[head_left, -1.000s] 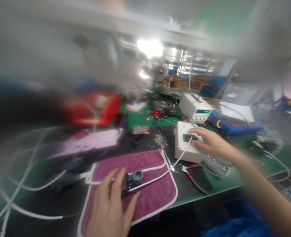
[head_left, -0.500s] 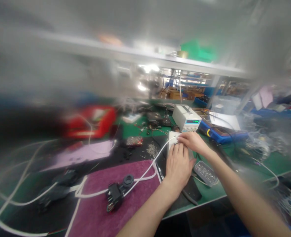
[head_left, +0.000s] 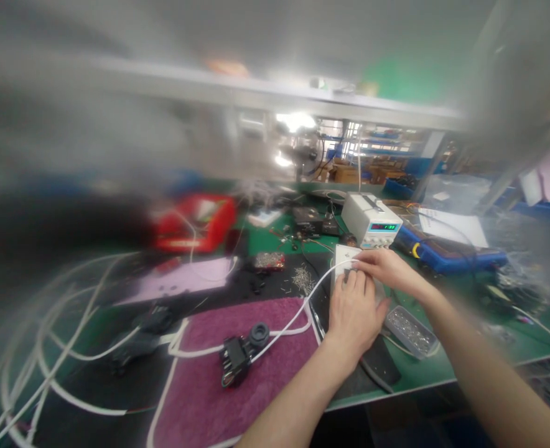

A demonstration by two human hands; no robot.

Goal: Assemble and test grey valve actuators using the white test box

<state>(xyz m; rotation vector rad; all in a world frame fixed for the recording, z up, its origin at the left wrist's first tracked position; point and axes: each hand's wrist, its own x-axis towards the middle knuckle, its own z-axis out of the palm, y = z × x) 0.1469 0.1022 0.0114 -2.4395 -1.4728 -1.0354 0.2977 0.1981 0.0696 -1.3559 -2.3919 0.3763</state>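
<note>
My left hand lies flat over a pale plate-like piece, its fingers pointing away from me. At the far end of that piece, my right hand pinches the end of a white cable. The fingertips hide what the cable end touches. From there the cable runs down to a black device with a round part on a purple cloth. A small tray of metal parts stands right of my left hand.
Behind my hands stands a power supply with a lit display. Loose screws lie left of the plate. A red bin is at the back left, a blue tray at the right. White cables loop at the left.
The camera view has turned slightly left, so everything sits farther right. Both hands keep nearly the same place on the pale piece.
</note>
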